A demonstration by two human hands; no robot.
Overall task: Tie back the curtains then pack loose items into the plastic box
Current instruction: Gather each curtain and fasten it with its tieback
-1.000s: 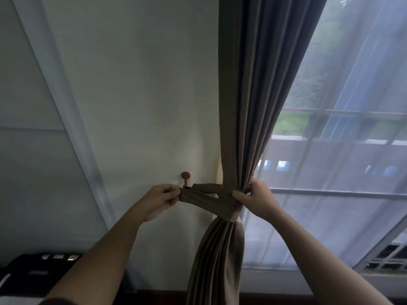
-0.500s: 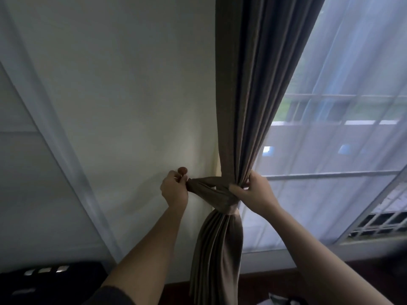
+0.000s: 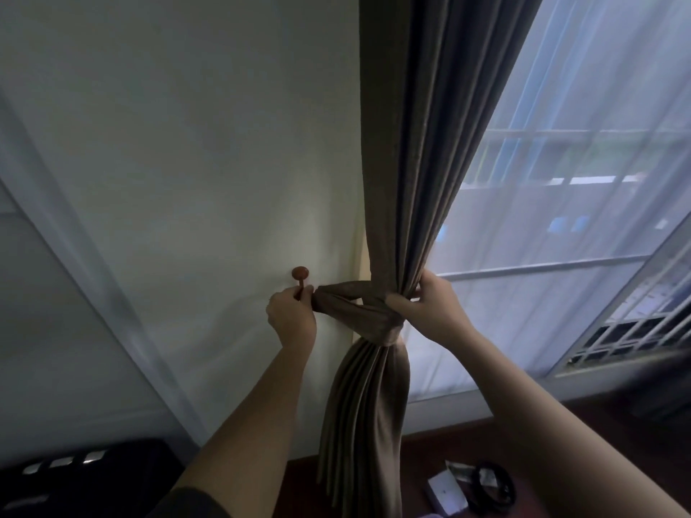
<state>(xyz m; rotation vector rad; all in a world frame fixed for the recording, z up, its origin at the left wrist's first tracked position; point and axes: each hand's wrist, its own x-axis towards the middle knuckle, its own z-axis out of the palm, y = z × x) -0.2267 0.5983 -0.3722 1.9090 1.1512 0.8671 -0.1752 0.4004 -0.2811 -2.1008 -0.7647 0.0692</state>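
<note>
A brown-grey curtain [image 3: 404, 162] hangs gathered beside the window, cinched at waist height by a matching tieback band [image 3: 359, 312]. My left hand [image 3: 291, 315] pinches the band's end right at the stem of a red-brown wall hook [image 3: 300, 272]. My right hand [image 3: 430, 308] grips the gathered curtain where the band wraps it. The band's loop end is hidden behind my left fingers, so I cannot tell whether it sits on the hook.
A sheer white curtain [image 3: 561, 181] covers the window on the right. On the dark floor at the lower right lie a small white box [image 3: 447, 493] and a coiled black cable [image 3: 493, 487]. A dark object [image 3: 74, 476] sits low at the left.
My left hand has carried the band's end leftwards and up to the hook. The view has tilted down, showing the floor items. My right hand keeps its grip on the curtain.
</note>
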